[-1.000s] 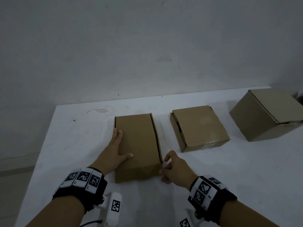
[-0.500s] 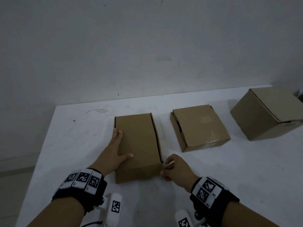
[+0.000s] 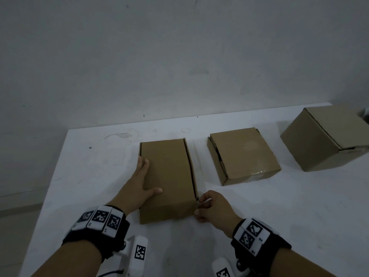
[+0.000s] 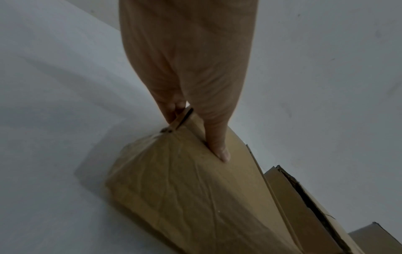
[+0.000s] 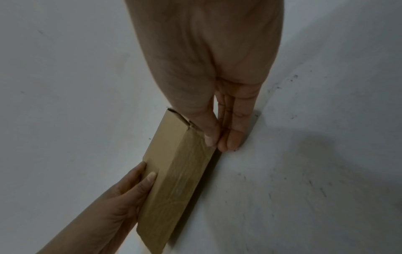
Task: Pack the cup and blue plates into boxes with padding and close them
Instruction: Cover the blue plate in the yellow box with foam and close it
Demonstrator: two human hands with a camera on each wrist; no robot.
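A closed brown cardboard box (image 3: 167, 176) lies lengthwise on the white table (image 3: 279, 216). My left hand (image 3: 143, 184) rests against its left side with straight fingers, thumb flat on the lid (image 4: 219, 151). My right hand (image 3: 199, 205) is at the near right corner with curled fingers. There its thumb (image 5: 210, 137) presses the box's end face (image 5: 174, 171) and a fingertip (image 5: 230, 142) sits by the right side, pinching the corner. No cup, blue plate or padding is visible.
Two more closed cardboard boxes stand to the right: a flat middle box (image 3: 245, 154) with a ragged left edge and a taller box (image 3: 323, 136) at the far right. A grey wall runs behind the table. The table's left edge is close to my left arm.
My right hand has drawn in a little, its fingers curling tighter at the box's near right corner. The left hand and all boxes have stayed put.
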